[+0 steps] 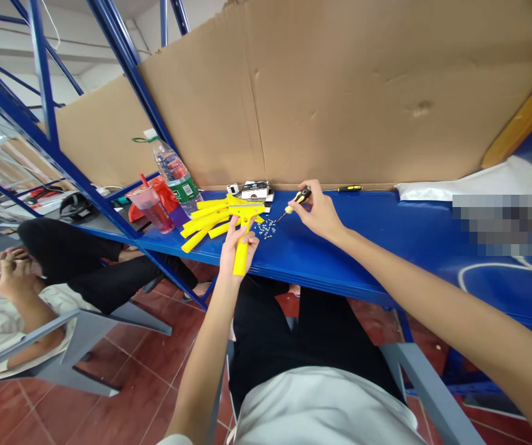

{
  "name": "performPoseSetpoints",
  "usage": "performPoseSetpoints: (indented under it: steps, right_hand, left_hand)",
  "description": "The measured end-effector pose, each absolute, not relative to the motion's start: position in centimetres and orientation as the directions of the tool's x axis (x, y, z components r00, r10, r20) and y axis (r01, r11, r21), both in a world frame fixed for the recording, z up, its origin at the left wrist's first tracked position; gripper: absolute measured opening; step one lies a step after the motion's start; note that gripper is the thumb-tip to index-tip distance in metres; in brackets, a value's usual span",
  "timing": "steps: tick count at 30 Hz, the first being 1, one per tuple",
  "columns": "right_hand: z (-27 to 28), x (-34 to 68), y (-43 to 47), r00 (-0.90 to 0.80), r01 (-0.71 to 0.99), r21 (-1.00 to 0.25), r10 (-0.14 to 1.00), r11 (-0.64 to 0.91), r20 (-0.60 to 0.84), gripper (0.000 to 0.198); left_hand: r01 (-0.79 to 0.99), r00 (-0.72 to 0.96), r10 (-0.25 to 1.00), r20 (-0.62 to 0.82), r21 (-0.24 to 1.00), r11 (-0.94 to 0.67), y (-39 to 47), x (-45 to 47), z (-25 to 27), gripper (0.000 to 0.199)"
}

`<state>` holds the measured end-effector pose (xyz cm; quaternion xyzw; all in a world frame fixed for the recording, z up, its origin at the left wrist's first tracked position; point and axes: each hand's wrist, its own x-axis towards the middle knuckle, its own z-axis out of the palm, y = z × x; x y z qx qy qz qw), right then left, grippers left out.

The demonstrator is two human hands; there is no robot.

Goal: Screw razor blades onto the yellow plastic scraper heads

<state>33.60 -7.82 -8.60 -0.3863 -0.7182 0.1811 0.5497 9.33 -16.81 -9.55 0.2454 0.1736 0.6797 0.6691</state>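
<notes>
My left hand (237, 247) is closed around the handle of a yellow T-shaped scraper (241, 258), its wide head pointing away from me at the table's front edge. A black-and-yellow screwdriver (302, 196) is gripped in the fingers of my right hand (318, 211). Its shaft slants down to the left, with the tip at the small loose screws (266, 229) scattered on the blue table (354, 241). Whether a screw sits on the tip is too small to tell. Several more yellow scrapers (205, 224) lie heaped left of my left hand.
Behind the screws stands a small box (255, 190). A second screwdriver (350, 188) lies along the cardboard wall (340, 93). At left are a plastic bottle (177, 170) and a red cup (152, 207). White plastic bags (433, 187) lie right. Another person (29, 284) sits left.
</notes>
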Motion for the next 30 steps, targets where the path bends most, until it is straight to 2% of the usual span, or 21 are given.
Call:
performPoseSetpoints:
  steps: [5, 11, 19, 25, 30]
  right_hand:
    - [-8.6, 33.4, -8.0, -0.101, 0.356, -0.673, 0.743, 0.648, 0.662, 0.051]
    - [-8.5, 33.3, -8.1, -0.076, 0.347, -0.659, 0.720, 0.667, 0.689, 0.047]
    - [-7.7, 33.5, -8.4, -0.006, 0.371, -0.631, 0.682, 0.681, 0.732, 0.045]
    - [-7.0, 33.9, -8.4, 0.091, 0.338, -0.607, 0.617, 0.719, 0.782, 0.047]
    - [-6.8, 34.4, -7.8, 0.137, 0.290, -0.609, 0.598, 0.738, 0.790, 0.052]
  left_hand:
    - [-0.804, 0.015, 0.994, 0.108, 0.592, -0.053, -16.9, 9.3, -9.5, 0.062]
    - [-0.794, -0.003, 0.997, 0.074, 0.606, -0.048, -17.0, 9.5, -9.3, 0.056]
    - [-0.819, 0.005, 0.997, 0.074, 0.573, -0.038, -17.0, 9.5, -9.2, 0.052]
    - [-0.854, 0.032, 0.999, -0.020, 0.518, 0.037, -17.0, 10.5, -9.0, 0.039]
    - [-0.839, 0.085, 0.995, -0.058, 0.534, 0.103, -17.7, 11.9, -8.7, 0.046]
